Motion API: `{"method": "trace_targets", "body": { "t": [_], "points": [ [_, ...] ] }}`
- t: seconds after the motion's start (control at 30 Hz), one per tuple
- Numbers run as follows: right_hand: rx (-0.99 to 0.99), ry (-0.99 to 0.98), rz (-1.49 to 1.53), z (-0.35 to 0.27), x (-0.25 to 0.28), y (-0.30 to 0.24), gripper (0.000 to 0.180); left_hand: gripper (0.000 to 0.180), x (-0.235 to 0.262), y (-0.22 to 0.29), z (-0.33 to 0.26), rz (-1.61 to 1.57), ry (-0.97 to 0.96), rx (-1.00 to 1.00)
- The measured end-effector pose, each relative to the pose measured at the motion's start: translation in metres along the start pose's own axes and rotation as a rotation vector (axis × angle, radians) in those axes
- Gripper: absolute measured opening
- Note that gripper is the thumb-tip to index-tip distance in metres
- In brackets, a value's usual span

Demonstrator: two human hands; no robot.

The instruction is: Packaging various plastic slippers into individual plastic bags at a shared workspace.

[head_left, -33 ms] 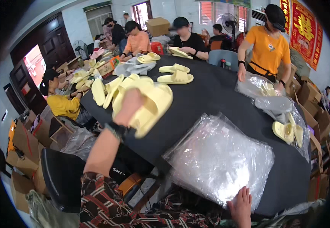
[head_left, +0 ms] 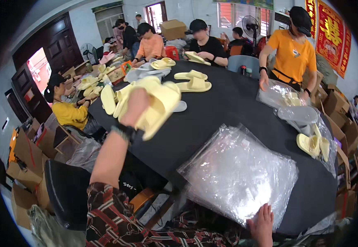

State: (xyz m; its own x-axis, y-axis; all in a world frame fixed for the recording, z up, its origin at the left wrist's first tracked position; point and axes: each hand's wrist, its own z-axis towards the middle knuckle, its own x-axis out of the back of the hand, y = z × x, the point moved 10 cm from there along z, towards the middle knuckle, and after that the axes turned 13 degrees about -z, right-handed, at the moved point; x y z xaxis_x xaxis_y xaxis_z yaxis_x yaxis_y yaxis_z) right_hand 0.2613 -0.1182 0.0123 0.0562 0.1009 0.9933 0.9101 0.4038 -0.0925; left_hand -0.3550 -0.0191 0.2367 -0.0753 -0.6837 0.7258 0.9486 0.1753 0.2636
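Note:
My left hand (head_left: 135,108) is closed on light yellow slippers (head_left: 162,95), blurred by motion, above the table's left side. Where its fingers end is partly hidden behind them. My right hand (head_left: 262,224) lies flat, fingers stretched out, on the near edge of a stack of clear plastic bags (head_left: 236,173). More yellow slippers (head_left: 108,100) stand behind and left of the held ones. Just beyond, a yellow pair (head_left: 193,85) rests on the table. Part of a grey slipper (head_left: 180,106) peeks out beside those in my hand.
Across the dark table (head_left: 236,99), a person in orange (head_left: 292,49) handles a bagged item. Bagged grey (head_left: 297,114) and yellow slippers (head_left: 308,145) lie at the right edge. Other people work along the far and left sides. A black chair (head_left: 65,193) stands at my left.
My left hand has moved slightly up and away with the slippers, which have tilted. The grey slipper has come into sight beside them. My right hand has stayed on the bags.

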Motion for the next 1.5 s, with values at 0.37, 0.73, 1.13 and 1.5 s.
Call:
{"method": "trace_targets", "body": {
  "t": [0.37,0.73,1.13,1.5],
  "points": [
    [0.048,0.053,-0.073,0.003,0.001,-0.017,0.068,0.03,0.017,-0.072,0.003,-0.131,0.335,-0.099],
    [0.022,0.04,-0.015,0.006,0.032,-0.01,0.074,0.062,-0.077,0.308,-0.245,-0.563,-0.592,-0.572],
    [-0.1,0.031,-0.01,-0.008,0.027,0.031,0.072,0.066,-0.131,0.326,-0.316,-0.454,-0.665,-0.564],
    [-0.536,0.762,0.081,-0.172,0.173,0.137,0.037,0.068,-0.141,0.328,-0.318,-0.295,-0.874,-0.51]
  ]
}}
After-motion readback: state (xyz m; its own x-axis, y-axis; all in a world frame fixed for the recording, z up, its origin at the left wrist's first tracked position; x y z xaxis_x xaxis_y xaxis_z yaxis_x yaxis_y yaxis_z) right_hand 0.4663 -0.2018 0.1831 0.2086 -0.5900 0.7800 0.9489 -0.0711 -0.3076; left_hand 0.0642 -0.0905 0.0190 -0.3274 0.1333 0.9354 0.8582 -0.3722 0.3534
